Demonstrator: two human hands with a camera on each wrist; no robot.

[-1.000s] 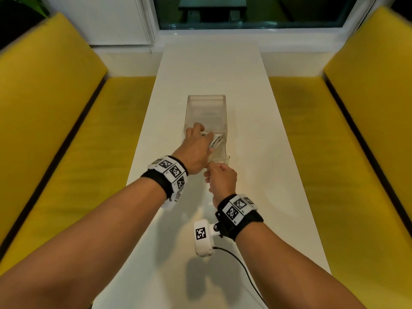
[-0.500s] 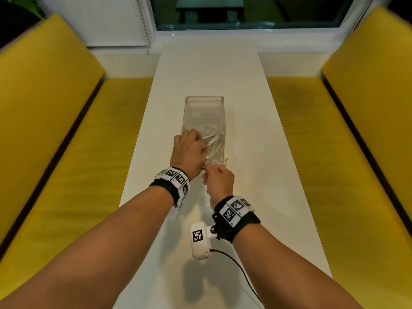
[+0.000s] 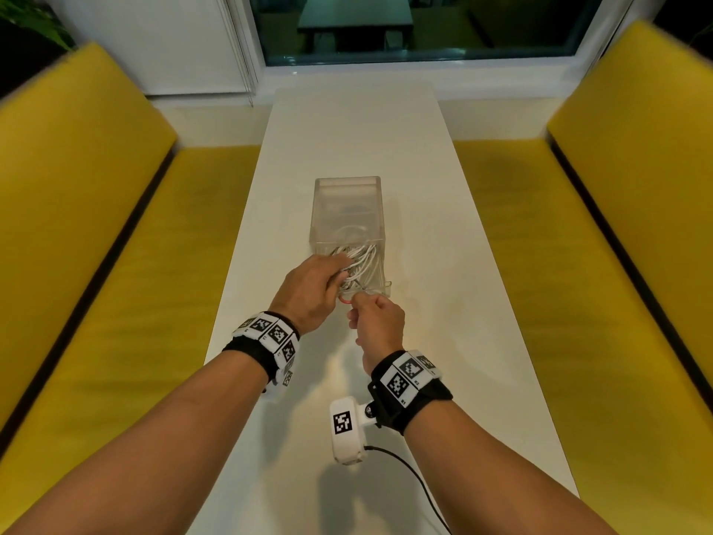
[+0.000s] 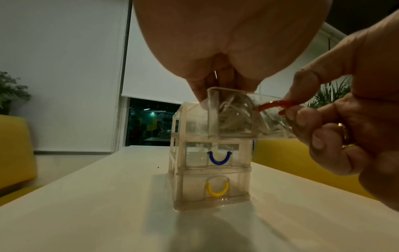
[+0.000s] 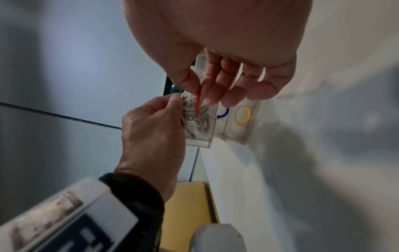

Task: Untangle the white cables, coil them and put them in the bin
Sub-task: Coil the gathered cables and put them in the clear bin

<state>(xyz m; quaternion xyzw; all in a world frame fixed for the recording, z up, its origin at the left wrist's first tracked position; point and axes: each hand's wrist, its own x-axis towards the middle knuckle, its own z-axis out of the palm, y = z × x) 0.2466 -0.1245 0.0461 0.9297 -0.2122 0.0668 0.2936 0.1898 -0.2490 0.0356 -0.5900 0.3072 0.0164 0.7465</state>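
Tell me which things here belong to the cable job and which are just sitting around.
Part of the job:
- tangled white cables
- clear plastic top drawer with red loop handle, pulled out
- left hand on the cables
- right hand pinching the red handle

Just there:
- blue-handled middle drawer
- yellow-handled bottom drawer
- yellow bench seats

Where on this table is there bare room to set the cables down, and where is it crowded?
Bare table between the drawer unit and the window end, plus strips on either side. Crowded at the pulled-out top drawer, where left hand, right hand and white cables meet.
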